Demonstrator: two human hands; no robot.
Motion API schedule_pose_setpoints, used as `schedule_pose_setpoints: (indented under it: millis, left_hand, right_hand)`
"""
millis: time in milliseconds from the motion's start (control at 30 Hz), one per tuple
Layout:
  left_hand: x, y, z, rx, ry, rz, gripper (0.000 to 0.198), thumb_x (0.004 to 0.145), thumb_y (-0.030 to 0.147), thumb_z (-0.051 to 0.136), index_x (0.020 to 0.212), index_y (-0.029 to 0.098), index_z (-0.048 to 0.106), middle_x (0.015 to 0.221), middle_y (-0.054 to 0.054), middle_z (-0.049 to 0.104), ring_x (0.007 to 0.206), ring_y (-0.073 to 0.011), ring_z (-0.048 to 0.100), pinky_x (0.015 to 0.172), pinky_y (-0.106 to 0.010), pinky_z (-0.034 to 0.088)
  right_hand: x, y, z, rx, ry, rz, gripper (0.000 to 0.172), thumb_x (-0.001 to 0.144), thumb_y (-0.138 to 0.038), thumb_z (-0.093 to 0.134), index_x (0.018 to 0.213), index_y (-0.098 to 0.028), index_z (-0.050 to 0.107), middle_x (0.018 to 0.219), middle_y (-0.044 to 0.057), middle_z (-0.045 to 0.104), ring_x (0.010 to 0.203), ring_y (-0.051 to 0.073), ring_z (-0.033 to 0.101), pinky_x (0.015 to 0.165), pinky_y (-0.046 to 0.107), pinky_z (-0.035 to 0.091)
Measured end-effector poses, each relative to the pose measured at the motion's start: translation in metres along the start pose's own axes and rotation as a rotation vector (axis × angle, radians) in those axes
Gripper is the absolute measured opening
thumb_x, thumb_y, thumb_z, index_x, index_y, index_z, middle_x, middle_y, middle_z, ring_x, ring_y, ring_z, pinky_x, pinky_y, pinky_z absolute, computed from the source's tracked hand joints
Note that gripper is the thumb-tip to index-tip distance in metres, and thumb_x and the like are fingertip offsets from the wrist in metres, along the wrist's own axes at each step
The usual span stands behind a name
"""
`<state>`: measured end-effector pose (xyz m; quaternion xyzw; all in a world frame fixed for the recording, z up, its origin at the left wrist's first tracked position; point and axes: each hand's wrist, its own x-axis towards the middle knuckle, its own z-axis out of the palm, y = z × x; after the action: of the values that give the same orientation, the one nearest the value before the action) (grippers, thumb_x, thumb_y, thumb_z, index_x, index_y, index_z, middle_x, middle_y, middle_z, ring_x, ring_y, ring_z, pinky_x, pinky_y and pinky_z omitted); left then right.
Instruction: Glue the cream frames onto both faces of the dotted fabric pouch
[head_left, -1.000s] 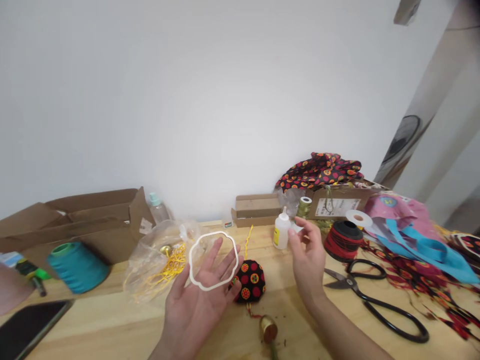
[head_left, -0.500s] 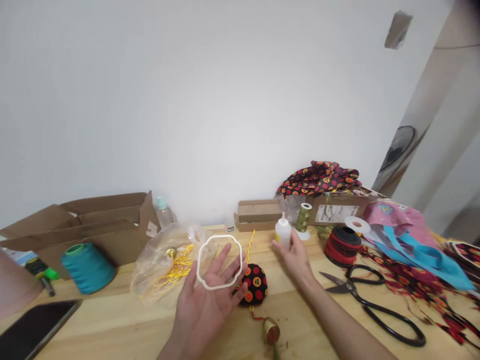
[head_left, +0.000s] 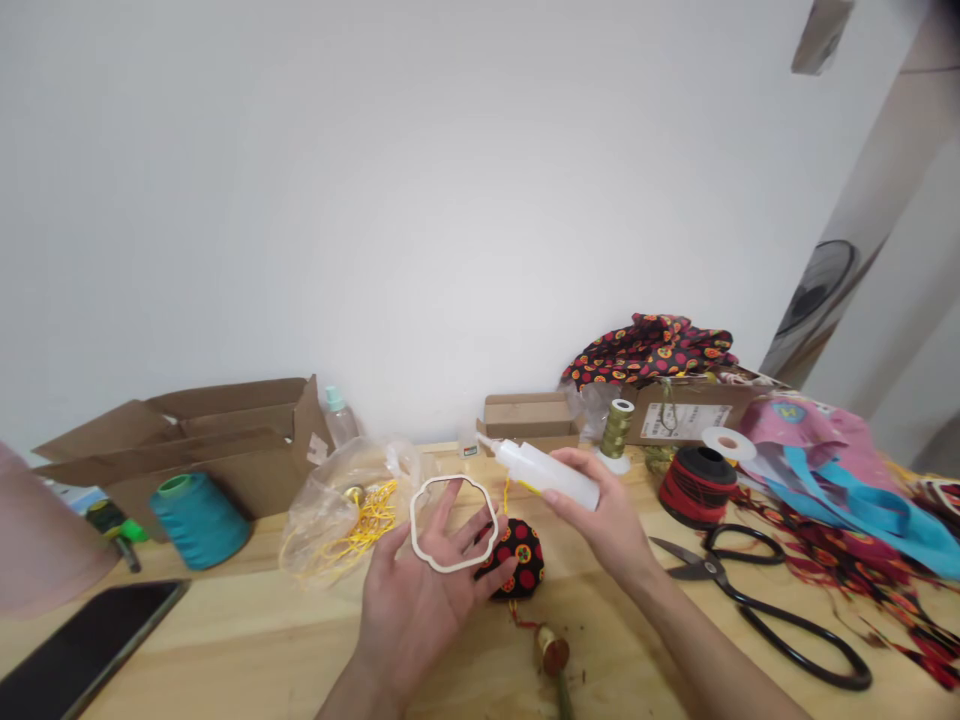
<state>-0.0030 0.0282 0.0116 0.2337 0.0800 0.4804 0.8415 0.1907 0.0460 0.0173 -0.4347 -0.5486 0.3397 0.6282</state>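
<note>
My left hand (head_left: 431,590) is palm up with its fingers spread, and it supports a thin cream scalloped frame (head_left: 455,570) between thumb and fingers. In my right hand (head_left: 600,505) is a white squeeze bottle (head_left: 551,474), tilted so its narrow nozzle points left, just above the far side of the frame. Partly behind my left fingers lies a black patterned fabric pouch (head_left: 529,555) with red and yellow flowers. A yellow cord runs from its top, and a red cord joins its lower end to a brass bell (head_left: 553,650).
Black-handled scissors (head_left: 720,575) and a red-and-black thread spool (head_left: 697,487) are at right, beside fabric scraps (head_left: 855,500). At left are a phone (head_left: 90,645), a teal thread cone (head_left: 199,520), a cardboard box (head_left: 225,470) and a plastic bag (head_left: 322,510) with yellow cords.
My right hand has lifted the squeeze bottle off the tabletop and tipped it leftward, toward the frame. My left hand still supports the frame. The view has shifted slightly.
</note>
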Motion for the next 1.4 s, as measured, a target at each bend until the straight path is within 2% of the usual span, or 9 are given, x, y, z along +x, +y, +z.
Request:
schedule_pose_setpoints:
  millis: [167,300,400,600,733,833,1000,1133,1400]
  left_hand:
    - [-0.001,-0.001,0.001,-0.006,-0.027,0.018,0.056,0.074,0.043,0.042,0.128,0.031,0.032,0.106,-0.009,0.055,0.103,-0.0274,0.051,0.089,-0.053,0.033]
    - [-0.002,-0.001,-0.001,-0.014,-0.049,-0.003,0.056,0.073,0.042,0.042,0.127,0.033,0.033,0.106,-0.008,0.055,0.103,-0.0271,0.051,0.083,-0.046,0.039]
    - [-0.002,0.0,-0.002,-0.014,-0.041,-0.022,0.056,0.073,0.044,0.042,0.127,0.032,0.034,0.109,-0.008,0.054,0.1,-0.0262,0.052,0.079,-0.043,0.041]
    - [0.0,-0.003,-0.001,0.008,-0.016,-0.069,0.058,0.075,0.053,0.04,0.127,0.027,0.038,0.103,-0.011,0.058,0.083,-0.024,0.056,0.067,-0.035,0.041]
    - [0.0,-0.006,0.0,0.022,0.018,-0.112,0.056,0.081,0.052,0.033,0.129,0.025,0.035,0.1,-0.011,0.06,0.078,-0.0221,0.058,0.066,-0.034,0.041]
    - [0.0,-0.008,-0.001,0.04,0.038,-0.134,0.057,0.083,0.051,0.031,0.133,0.023,0.028,0.104,-0.012,0.059,0.087,-0.0246,0.059,0.074,-0.037,0.042]
    - [-0.001,-0.01,0.0,0.047,-0.003,-0.108,0.064,0.081,0.043,0.039,0.136,0.022,0.014,0.11,-0.014,0.056,0.101,-0.03,0.055,0.086,-0.044,0.037]
    - [-0.002,-0.01,0.003,0.028,-0.048,-0.121,0.069,0.075,0.039,0.044,0.135,0.026,0.013,0.112,-0.014,0.053,0.106,-0.0325,0.051,0.088,-0.047,0.035]
    - [0.001,-0.009,-0.004,-0.017,-0.111,-0.064,0.068,0.068,0.034,0.05,0.132,0.032,0.025,0.115,-0.01,0.052,0.109,-0.0299,0.048,0.092,-0.048,0.031]
  right_hand:
    - [0.007,-0.009,-0.008,0.565,0.239,0.121,0.045,0.051,-0.016,0.077,0.092,-0.023,0.058,0.08,-0.004,0.062,0.067,0.009,0.055,0.055,0.017,0.044]
    - [0.012,-0.008,-0.013,0.855,0.253,0.214,0.042,0.048,-0.002,0.075,0.081,-0.021,0.058,0.072,-0.006,0.061,0.061,0.006,0.054,0.047,0.013,0.042]
    - [0.015,-0.006,-0.016,0.952,0.257,0.276,0.028,0.053,-0.009,0.075,0.07,-0.02,0.055,0.062,-0.008,0.056,0.047,0.004,0.046,0.036,0.012,0.036]
    - [0.016,-0.004,-0.016,1.025,0.189,0.387,0.021,0.067,-0.034,0.069,0.075,-0.019,0.057,0.06,-0.006,0.058,0.038,0.003,0.043,0.034,0.012,0.039]
    - [0.012,-0.002,-0.01,1.036,0.112,0.422,0.023,0.063,-0.024,0.073,0.08,-0.016,0.06,0.068,-0.001,0.063,0.046,0.005,0.051,0.044,0.015,0.046]
    - [0.01,-0.003,-0.007,1.055,0.086,0.403,0.024,0.058,-0.015,0.075,0.077,-0.018,0.06,0.069,-0.003,0.062,0.049,0.004,0.051,0.047,0.014,0.047]
    - [0.013,-0.006,-0.011,1.106,0.073,0.418,0.027,0.067,-0.042,0.068,0.077,-0.018,0.06,0.068,-0.002,0.062,0.044,0.004,0.047,0.04,0.014,0.044]
    - [0.015,-0.003,-0.012,1.09,0.108,0.46,0.028,0.07,-0.043,0.064,0.083,-0.019,0.061,0.076,0.002,0.067,0.063,0.01,0.061,0.057,0.019,0.053]
    - [0.005,-0.004,-0.005,0.79,0.085,0.182,0.035,0.063,-0.025,0.073,0.095,-0.024,0.059,0.089,0.0,0.069,0.087,0.016,0.062,0.081,0.029,0.048]
